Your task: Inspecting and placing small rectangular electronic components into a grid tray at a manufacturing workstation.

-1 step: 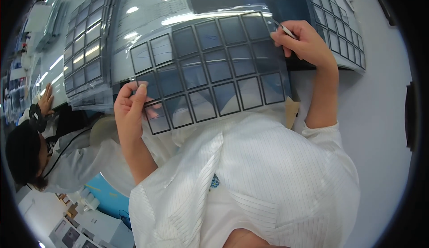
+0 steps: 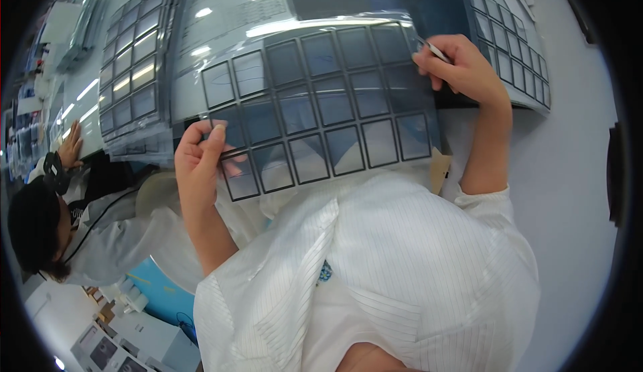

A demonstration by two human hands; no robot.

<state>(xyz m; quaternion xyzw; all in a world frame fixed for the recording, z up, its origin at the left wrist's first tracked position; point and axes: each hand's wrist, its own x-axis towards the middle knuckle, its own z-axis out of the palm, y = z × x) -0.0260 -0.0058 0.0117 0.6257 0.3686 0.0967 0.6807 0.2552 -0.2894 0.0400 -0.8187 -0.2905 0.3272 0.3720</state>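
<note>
A clear sheet (image 2: 323, 133) with rows of black-framed square panels is held up, tilted, in front of my chest. My left hand (image 2: 201, 157) grips its near left corner, thumb on top and fingers showing through from beneath. At the far right corner, my right hand (image 2: 462, 67) is closed around a slim, pointed metal tool (image 2: 439, 53) that looks like tweezers. Its tip is close to the sheet's edge; whether it touches I cannot tell.
A stack of similar panel sheets (image 2: 137, 64) lies on the table to the left. Another such sheet (image 2: 512, 47) rests at the far right. A person (image 2: 100, 224) sits on my left, one hand (image 2: 70, 147) on the table. Strip-light reflections cross the glossy tabletop.
The whole view has shifted slightly, so everything sits a little further right and lower. Both hands keep their holds.
</note>
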